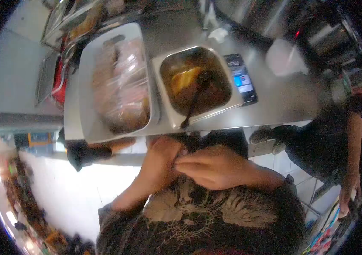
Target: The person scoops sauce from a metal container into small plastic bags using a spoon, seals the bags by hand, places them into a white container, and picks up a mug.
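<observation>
My left hand [164, 159] and my right hand [215, 166] meet in front of my dark printed shirt, just below the counter's edge. The fingers of my right hand are pressed together against the left hand near its wrist or thumb; a small dark thing between them is too blurred to name. My left hand looks curled. Above them on the steel counter [274, 102] stands a metal pan [170, 111] with brown and yellow food and a dark utensil [192, 102] leaning in it. Left of the pan, a white tray [86, 80] holds plastic-wrapped food [123, 85].
A lit phone [241, 80] lies right of the pan. A whitish container [286, 59] and a crumpled white scrap [218, 35] are farther back. At the right, another person's arm [354, 144] hangs beside the counter. Metal trays and a red item [59, 80] are at the left.
</observation>
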Demonstrator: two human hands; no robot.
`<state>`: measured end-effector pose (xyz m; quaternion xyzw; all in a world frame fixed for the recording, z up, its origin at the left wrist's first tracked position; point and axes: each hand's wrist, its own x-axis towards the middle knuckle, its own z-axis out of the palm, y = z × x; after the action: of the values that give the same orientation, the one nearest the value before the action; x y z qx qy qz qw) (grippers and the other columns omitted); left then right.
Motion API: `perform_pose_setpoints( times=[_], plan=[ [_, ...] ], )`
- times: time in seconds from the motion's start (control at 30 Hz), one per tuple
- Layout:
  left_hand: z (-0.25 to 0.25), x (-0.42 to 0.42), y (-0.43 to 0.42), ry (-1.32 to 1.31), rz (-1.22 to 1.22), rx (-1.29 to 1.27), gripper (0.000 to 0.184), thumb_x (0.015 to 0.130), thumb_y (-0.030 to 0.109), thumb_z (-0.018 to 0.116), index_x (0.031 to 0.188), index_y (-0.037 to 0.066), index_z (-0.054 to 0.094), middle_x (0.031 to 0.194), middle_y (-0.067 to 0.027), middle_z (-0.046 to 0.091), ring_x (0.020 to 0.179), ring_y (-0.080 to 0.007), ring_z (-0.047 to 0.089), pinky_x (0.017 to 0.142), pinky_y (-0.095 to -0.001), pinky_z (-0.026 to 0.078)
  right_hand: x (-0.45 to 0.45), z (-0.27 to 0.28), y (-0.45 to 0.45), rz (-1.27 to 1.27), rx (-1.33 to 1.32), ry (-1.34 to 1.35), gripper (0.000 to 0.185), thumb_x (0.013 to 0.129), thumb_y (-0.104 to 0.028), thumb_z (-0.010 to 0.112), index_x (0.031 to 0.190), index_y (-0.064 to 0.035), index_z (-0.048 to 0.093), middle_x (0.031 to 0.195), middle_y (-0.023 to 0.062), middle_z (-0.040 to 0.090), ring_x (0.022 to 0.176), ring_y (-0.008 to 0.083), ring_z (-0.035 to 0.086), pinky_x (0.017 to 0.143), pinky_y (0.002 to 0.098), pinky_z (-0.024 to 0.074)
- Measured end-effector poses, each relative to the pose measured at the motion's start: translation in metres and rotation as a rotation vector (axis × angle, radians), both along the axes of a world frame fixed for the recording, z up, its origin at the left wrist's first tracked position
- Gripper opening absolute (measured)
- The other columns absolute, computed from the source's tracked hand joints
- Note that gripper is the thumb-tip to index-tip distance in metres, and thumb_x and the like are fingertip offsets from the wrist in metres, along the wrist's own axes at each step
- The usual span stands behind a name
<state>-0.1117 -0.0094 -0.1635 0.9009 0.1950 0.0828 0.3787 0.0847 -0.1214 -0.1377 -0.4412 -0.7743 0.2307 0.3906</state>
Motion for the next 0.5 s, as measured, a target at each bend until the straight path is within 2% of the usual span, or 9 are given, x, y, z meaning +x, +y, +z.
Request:
perform_pose_setpoints(
  times=[0.03,0.07,0.17,0.2,0.27,0.33,0.4,0.5],
  plan=[
    [0.002,-0.001,0.001,0.001,0.016,-0.091,0.043,0.067,0.008,0.079,0.106,0.008,0.061,0.104,-0.0141,0.064,0.101,-0.0384,0.060,0.092,-0.0471,0.043,0.005,-0.001,0.001,0.000,0.115,0.081,0.029,0.086,-0.009,0.071,0.113,-0.0021,0.068,0.112,0.0140,0.066,0.095,0.0282,0.068,0.077,0.0376,0.0576],
    [0.006,-0.002,0.002,-0.093,0.038,-0.290,0.038,0.075,0.011,0.080,0.107,0.007,0.060,0.103,-0.0110,0.064,0.098,-0.0305,0.062,0.090,-0.0419,0.045,0.008,-0.006,0.000,-0.083,0.194,0.123,0.033,0.085,-0.015,0.078,0.114,-0.0033,0.069,0.110,0.0145,0.068,0.090,0.0271,0.069,0.075,0.0358,0.0570],
    [0.010,-0.003,-0.002,-0.405,0.184,-0.820,0.037,0.082,0.016,0.081,0.109,0.005,0.058,0.102,-0.0061,0.062,0.100,-0.0210,0.061,0.089,-0.0356,0.046,0.020,0.011,0.001,-0.238,0.079,0.103,0.037,0.083,-0.022,0.082,0.113,-0.0034,0.069,0.107,0.0124,0.069,0.089,0.0265,0.070,0.074,0.0352,0.0558],
    [0.005,-0.002,-0.003,-0.575,0.170,-1.009,0.042,0.084,0.023,0.081,0.112,0.004,0.055,0.104,-0.0037,0.060,0.103,-0.0167,0.059,0.090,-0.0328,0.046,0.013,0.007,0.008,-0.307,0.073,0.122,0.038,0.082,-0.028,0.084,0.108,-0.0039,0.070,0.098,0.0108,0.069,0.080,0.0233,0.068,0.069,0.0339,0.0537],
    [-0.002,-0.006,-0.005,-0.641,0.215,-1.159,0.044,0.084,0.024,0.081,0.113,0.005,0.055,0.103,-0.0046,0.060,0.104,-0.0175,0.059,0.093,-0.0339,0.045,0.004,0.002,0.006,-0.300,-0.229,-0.015,0.033,0.083,-0.026,0.083,0.104,-0.0043,0.070,0.093,0.0100,0.067,0.074,0.0213,0.065,0.066,0.0327,0.0516],
    [-0.003,-0.006,-0.009,-0.703,0.253,-1.281,0.045,0.085,0.026,0.081,0.114,0.006,0.053,0.101,-0.0048,0.060,0.104,-0.0175,0.059,0.097,-0.0361,0.045,-0.006,-0.013,0.005,-0.270,-0.337,0.056,0.030,0.084,-0.025,0.082,0.102,-0.0049,0.070,0.089,0.0094,0.065,0.069,0.0196,0.062,0.063,0.0316,0.0496],
    [-0.005,-0.001,-0.012,-0.795,0.276,-1.261,0.045,0.085,0.025,0.081,0.115,0.007,0.053,0.100,-0.0042,0.060,0.103,-0.0176,0.059,0.097,-0.0365,0.045,-0.017,-0.040,0.006,-0.206,-0.255,0.347,0.028,0.084,-0.025,0.082,0.101,-0.0056,0.070,0.087,0.0091,0.064,0.065,0.0182,0.059,0.061,0.0308,0.0475],
    [-0.009,-0.005,-0.012,-0.852,0.303,-1.297,0.043,0.085,0.023,0.080,0.115,0.008,0.053,0.099,-0.0033,0.059,0.102,-0.0178,0.060,0.096,-0.0362,0.046,-0.013,-0.032,0.005,-0.116,-0.224,0.258,0.023,0.087,-0.020,0.079,0.101,-0.0054,0.070,0.085,0.0080,0.064,0.066,0.0189,0.060,0.061,0.0307,0.0477]
  ],
)
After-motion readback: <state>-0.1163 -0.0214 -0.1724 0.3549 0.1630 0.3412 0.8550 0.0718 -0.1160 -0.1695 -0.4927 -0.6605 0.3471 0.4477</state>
